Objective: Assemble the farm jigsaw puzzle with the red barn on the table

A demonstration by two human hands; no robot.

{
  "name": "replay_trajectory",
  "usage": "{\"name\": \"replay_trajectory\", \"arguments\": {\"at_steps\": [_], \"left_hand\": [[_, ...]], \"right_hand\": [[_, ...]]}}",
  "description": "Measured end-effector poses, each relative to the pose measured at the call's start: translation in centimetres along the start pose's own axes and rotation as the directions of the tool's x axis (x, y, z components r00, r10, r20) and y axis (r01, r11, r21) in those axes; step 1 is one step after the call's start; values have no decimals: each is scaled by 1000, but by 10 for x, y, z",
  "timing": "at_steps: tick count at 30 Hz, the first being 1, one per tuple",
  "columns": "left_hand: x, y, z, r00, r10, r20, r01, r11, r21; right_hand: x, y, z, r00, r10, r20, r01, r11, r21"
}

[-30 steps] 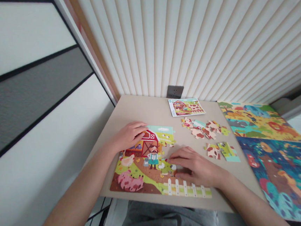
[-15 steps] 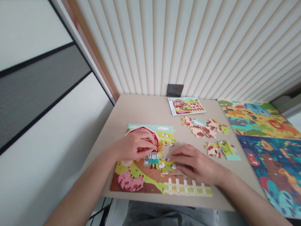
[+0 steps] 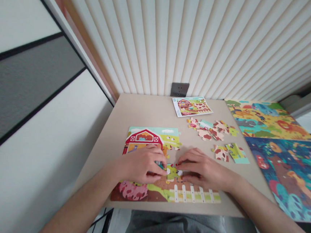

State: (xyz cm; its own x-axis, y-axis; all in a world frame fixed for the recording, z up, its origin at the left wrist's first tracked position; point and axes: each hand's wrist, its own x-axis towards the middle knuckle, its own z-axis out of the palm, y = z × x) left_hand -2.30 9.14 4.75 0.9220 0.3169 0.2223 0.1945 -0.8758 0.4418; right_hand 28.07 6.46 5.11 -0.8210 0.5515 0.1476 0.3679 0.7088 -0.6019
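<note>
A partly assembled farm jigsaw puzzle (image 3: 133, 191) lies flat on the table, showing a red barn, a pink pig and a white fence. My left hand (image 3: 148, 164) rests over its middle, covering most of the farmer picture. Its fingers are bent and a little apart, the tips at the left edge of a green puzzle piece with white sheep (image 3: 172, 173). My right hand (image 3: 200, 167) has its fingertips and thumb on that piece's right side. The fingers hide part of this edge.
Loose cow pieces (image 3: 204, 134) lie right of the puzzle, with more pieces (image 3: 221, 153) nearer me. A picture card (image 3: 192, 106) sits by the wall socket (image 3: 179, 89). Two finished puzzles, a yellow one (image 3: 270, 119) and a dark blue one (image 3: 294, 180), lie at the right.
My left hand has moved down from the barn to the sheep piece, uncovering the barn and covering the farmer. My right hand stays nearly in place. The view has shifted slightly.
</note>
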Motion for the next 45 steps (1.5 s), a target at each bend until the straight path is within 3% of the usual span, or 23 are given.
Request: {"name": "replay_trajectory", "arguments": {"at_steps": [37, 45], "left_hand": [[-1, -5, 5, 999, 20, -37, -19, 999, 30], [0, -6, 3, 998, 10, -54, -8, 999, 48]], "right_hand": [[-2, 0, 6, 1000, 4, 1, -4, 996, -93], [-22, 9, -19, 984, 137, -118, -162, 958, -239]]}}
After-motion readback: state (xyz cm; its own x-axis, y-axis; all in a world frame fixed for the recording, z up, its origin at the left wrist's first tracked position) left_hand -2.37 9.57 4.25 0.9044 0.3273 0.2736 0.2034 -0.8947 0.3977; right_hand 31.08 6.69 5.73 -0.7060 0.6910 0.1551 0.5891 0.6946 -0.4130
